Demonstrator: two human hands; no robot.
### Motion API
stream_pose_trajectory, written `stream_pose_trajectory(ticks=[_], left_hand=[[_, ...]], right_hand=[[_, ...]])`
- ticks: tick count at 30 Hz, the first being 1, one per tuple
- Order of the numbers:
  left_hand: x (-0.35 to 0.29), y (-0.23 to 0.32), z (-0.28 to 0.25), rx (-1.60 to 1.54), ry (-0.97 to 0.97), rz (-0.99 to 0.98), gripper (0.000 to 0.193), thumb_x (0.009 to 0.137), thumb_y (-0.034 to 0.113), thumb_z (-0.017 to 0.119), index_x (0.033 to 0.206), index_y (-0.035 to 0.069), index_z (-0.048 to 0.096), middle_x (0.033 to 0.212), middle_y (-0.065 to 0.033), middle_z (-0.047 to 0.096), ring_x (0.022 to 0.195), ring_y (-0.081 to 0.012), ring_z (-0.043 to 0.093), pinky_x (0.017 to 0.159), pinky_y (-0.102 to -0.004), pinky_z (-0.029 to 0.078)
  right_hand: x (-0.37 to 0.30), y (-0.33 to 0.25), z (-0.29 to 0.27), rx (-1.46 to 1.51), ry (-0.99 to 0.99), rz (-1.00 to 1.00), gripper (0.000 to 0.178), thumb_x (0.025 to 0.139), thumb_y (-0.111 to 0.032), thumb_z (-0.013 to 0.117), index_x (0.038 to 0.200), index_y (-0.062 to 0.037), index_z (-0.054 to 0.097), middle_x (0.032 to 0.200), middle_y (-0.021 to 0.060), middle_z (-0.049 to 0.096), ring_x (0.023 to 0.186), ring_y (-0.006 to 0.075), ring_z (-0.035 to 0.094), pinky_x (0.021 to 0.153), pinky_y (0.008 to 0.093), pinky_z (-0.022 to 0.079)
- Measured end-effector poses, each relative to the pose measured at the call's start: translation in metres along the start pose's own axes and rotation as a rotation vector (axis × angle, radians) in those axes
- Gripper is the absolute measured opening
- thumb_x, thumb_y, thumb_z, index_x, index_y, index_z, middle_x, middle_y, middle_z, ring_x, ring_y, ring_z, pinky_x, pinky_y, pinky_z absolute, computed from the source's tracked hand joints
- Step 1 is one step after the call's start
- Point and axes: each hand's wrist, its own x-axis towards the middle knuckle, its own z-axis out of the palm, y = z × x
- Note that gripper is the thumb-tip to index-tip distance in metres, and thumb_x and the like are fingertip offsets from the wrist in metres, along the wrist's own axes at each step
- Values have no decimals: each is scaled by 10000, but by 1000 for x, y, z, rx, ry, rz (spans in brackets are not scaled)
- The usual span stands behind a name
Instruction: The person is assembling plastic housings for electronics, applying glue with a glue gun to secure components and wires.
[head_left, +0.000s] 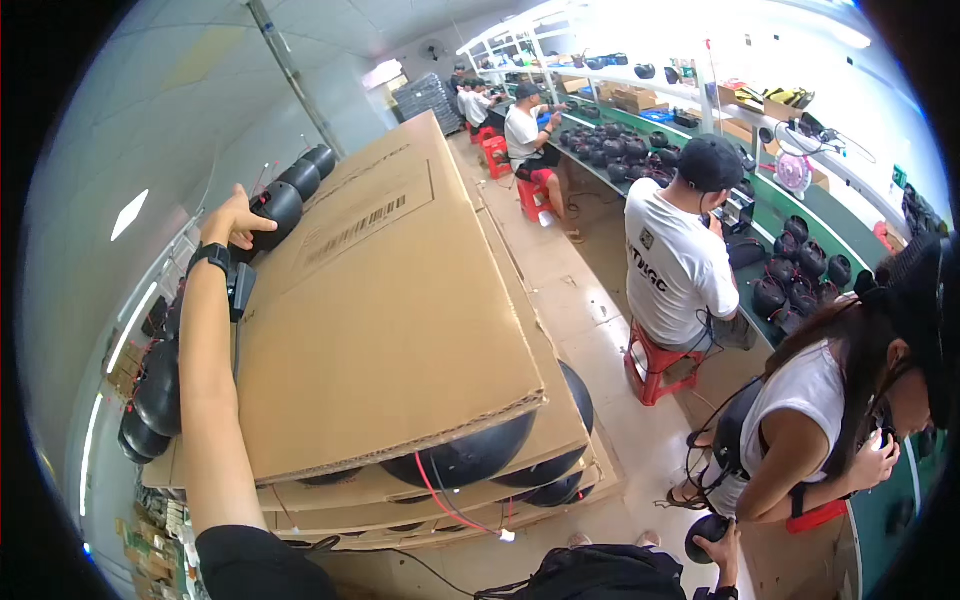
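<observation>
My left arm reaches far out along the stack's left side, and my left hand [236, 216] is closed on a black rounded shell [279, 207]. That shell stands in a row with other black shells [318, 162] on the far left edge of a cardboard sheet [370, 300]. Low at the right, my right hand [720, 552] grips a black ball-shaped shell [706, 537], its fingers wrapped round the lower side. More black shells with thin red wires [470, 450] sit in layers between the stacked cardboard sheets.
A person in a white sleeveless top [790, 420] stands close at my right. Another sits on a red stool [660, 365] at a long green bench [850, 215] bearing many black shells [800, 265]. Farther back, several seated people work. More shells [158, 390] stand left of my forearm.
</observation>
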Motion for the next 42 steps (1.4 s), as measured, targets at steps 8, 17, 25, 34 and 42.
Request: stream_pose_trajectory(ticks=[8, 17, 25, 34, 42], left_hand=[[64, -28, -4, 371, 649, 332, 777, 785, 126, 735, 1439, 51, 322, 1018, -223, 667, 637, -279, 682, 549, -394, 565], [-167, 117, -101, 20, 143, 892, 454, 841, 178, 693, 1248, 79, 520, 742, -43, 606, 654, -127, 598, 549, -263, 474], [-378, 122, -49, -284, -383, 1378, 885, 832, 247, 757, 1540, 110, 244, 1232, -165, 628, 1216, -254, 575, 1007, -359, 500], [-309, 76, -14, -575, -44, 1104, 1214, 733, 296, 879, 1574, 148, 17, 1541, -259, 256, 1424, -338, 330, 1158, -460, 334], [-300, 75, 19, -572, 420, 1019, 1263, 653, 335, 932, 1515, -54, 94, 1391, -247, 479, 1304, -305, 487, 1110, -398, 382]], right_hand=[[-35, -39, -20, -30, 72, -361, 1185, 476, -485, 931, 1396, 35, 396, 1316, 280, 489, 1228, 428, 513, 1037, 454, 444], [-118, -226, -147, -20, -259, -965, 1231, 496, -507, 940, 1445, 1, 342, 1368, 244, 445, 1284, 402, 483, 1067, 432, 416], [-150, -429, -232, 336, 173, -1600, 1439, 450, -541, 955, 1532, 14, 185, 1356, 230, 510, 1299, 343, 487, 1130, 447, 318], [-198, -643, -210, 370, 156, -1946, 1174, 620, -449, 901, 1458, 101, 289, 1226, 293, 583, 1161, 341, 596, 1016, 372, 458], [-231, -697, -150, 169, -30, -1923, 1289, 587, -647, 825, 1547, -54, 204, 1367, 359, 467, 1239, 459, 536, 1066, 449, 420]])
